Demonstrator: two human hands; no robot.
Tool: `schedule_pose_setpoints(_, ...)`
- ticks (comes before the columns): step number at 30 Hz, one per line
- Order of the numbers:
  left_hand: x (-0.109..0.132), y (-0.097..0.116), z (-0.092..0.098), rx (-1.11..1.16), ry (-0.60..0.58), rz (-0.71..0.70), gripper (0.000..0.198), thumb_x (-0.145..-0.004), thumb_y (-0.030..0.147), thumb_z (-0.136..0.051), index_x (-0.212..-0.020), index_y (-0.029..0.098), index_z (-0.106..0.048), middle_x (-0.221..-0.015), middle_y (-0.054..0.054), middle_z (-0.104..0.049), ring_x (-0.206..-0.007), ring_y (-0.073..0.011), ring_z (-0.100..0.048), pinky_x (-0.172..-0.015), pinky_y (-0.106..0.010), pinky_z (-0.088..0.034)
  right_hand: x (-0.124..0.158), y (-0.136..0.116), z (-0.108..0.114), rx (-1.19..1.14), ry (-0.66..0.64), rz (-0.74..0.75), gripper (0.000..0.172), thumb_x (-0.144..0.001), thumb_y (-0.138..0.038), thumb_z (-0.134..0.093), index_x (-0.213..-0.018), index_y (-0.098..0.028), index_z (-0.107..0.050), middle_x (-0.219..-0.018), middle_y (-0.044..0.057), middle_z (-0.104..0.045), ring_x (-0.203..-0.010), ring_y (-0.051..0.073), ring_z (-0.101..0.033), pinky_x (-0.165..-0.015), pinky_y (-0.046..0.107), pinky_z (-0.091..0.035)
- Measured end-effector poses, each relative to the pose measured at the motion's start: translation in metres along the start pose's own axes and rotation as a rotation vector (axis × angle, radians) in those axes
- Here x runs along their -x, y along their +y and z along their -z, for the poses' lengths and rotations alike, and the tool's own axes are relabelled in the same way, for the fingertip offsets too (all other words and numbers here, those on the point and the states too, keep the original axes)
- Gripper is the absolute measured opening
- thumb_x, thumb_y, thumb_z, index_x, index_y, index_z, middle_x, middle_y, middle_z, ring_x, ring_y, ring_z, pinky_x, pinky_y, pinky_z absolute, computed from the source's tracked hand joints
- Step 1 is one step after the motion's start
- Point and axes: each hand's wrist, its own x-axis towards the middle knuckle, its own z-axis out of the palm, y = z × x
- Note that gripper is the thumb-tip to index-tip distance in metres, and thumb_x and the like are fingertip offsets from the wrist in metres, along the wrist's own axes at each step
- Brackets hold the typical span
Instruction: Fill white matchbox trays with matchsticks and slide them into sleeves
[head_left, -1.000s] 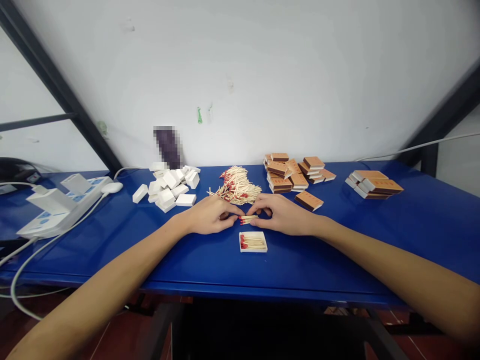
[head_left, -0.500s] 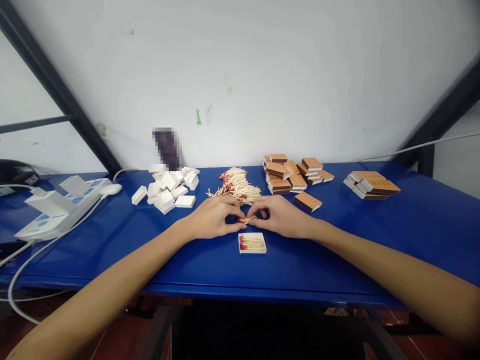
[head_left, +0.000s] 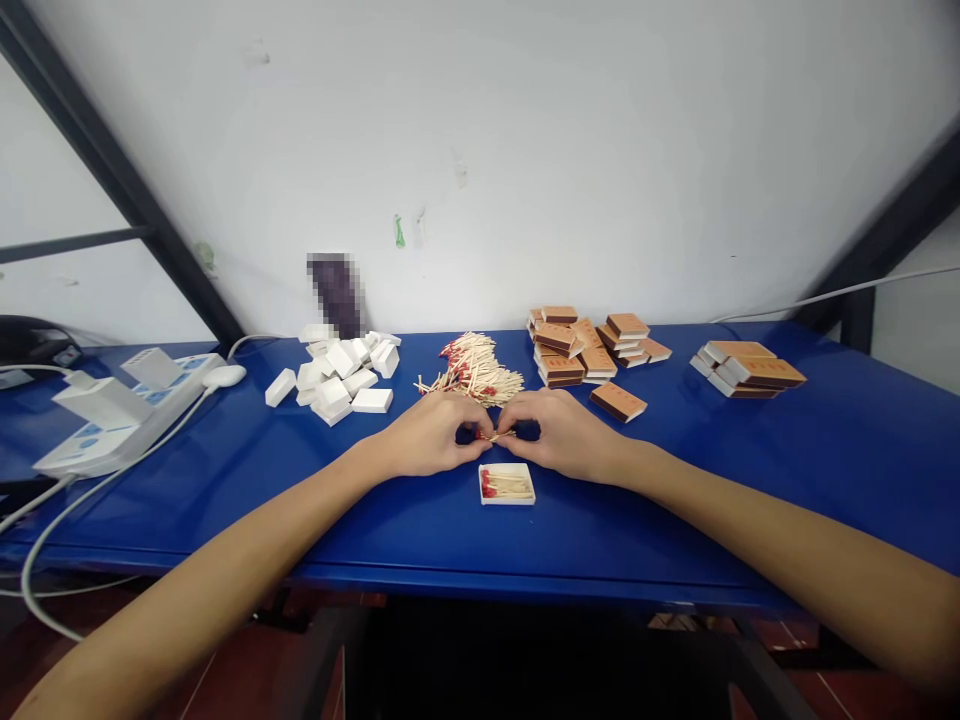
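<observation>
Between their fingertips, my left hand (head_left: 439, 433) and my right hand (head_left: 559, 433) pinch a few matches (head_left: 493, 436), red heads to the left. Both hands are closed on them, thumbs and forefingers nearly meeting. Just below the hands lies a white matchbox tray (head_left: 531, 498) with a layer of red-headed matches (head_left: 508, 485) in it. Behind the hands is a loose heap of matches (head_left: 480, 370), its near edge partly covered by my fingers.
White matchbox trays (head_left: 345, 375) are piled at the left, beside a white power strip (head_left: 127, 420) with cables. Brown matchboxes (head_left: 577, 345) lie heaped right of the matches, one lone matchbox (head_left: 619, 402) nearer. Further right are stacked matchboxes (head_left: 750, 369). All rest on a blue table (head_left: 600, 545).
The fingertips of both hands have drawn closer together around the pinched matches. The tray and the heaps stay as they were; the view has shifted very slightly.
</observation>
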Motion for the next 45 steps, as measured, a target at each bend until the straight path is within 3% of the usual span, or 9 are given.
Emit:
schedule_pose_setpoints(9, -0.0006, 0.001, -0.0024, 0.106, 0.029, 0.01, 0.005, -0.079, 0.012, -0.059, -0.078, 0.017, -0.061, -0.078, 0.001, -0.066, -0.071, -0.0111, -0.059, -0.068, -0.024, -0.046, 0.0007, -0.0007, 0.0008, 0.068, -0.002, 0.015, 0.008, -0.084, -0.017, -0.064, -0.082, -0.019, -0.072, -0.079, 0.002, -0.072, -0.073, 0.016, -0.063, -0.067, 0.027, -0.042)
schedule_pose_setpoints(16, -0.0007, -0.0011, -0.0044, 0.128, 0.033, -0.006, 0.007, -0.079, 0.011, -0.057, -0.079, 0.017, -0.059, -0.078, 0.001, -0.063, -0.071, -0.0115, -0.056, -0.068, -0.024, -0.045, 0.0012, 0.0024, -0.0022, -0.038, 0.014, 0.011, 0.01, -0.085, -0.018, -0.062, -0.089, -0.02, -0.072, -0.083, 0.002, -0.074, -0.071, 0.014, -0.064, -0.066, 0.025, -0.045)
schedule_pose_setpoints(24, -0.0006, 0.002, -0.0043, 0.088, 0.029, 0.008, 0.01, -0.076, 0.007, -0.055, -0.076, 0.016, -0.059, -0.069, 0.004, -0.058, -0.062, -0.0086, -0.051, -0.063, -0.022, -0.04, 0.0014, 0.0036, -0.0036, -0.08, 0.054, 0.055, 0.01, -0.086, -0.018, -0.062, -0.085, -0.019, -0.071, -0.08, 0.002, -0.073, -0.069, 0.014, -0.064, -0.065, 0.024, -0.045)
schedule_pose_setpoints(33, -0.0026, 0.0014, -0.0085, 0.103, 0.051, 0.059, 0.011, -0.071, 0.007, -0.054, -0.071, 0.017, -0.051, -0.065, 0.006, -0.053, -0.058, -0.0081, -0.047, -0.058, -0.021, -0.036, 0.0015, 0.0023, -0.0031, -0.073, 0.016, 0.033, 0.008, -0.085, -0.016, -0.062, -0.084, -0.019, -0.068, -0.082, 0.001, -0.073, -0.073, 0.014, -0.065, -0.067, 0.024, -0.045)
schedule_pose_setpoints(45, -0.002, 0.0006, -0.0075, 0.137, 0.053, 0.044, 0.009, -0.072, 0.009, -0.054, -0.073, 0.018, -0.051, -0.07, 0.004, -0.057, -0.064, -0.0098, -0.051, -0.062, -0.022, -0.04, 0.001, 0.0017, -0.0072, -0.068, 0.066, 0.015, 0.008, -0.082, -0.014, -0.06, -0.08, -0.019, -0.065, -0.078, 0.0, -0.072, -0.068, 0.013, -0.063, -0.065, 0.024, -0.043)
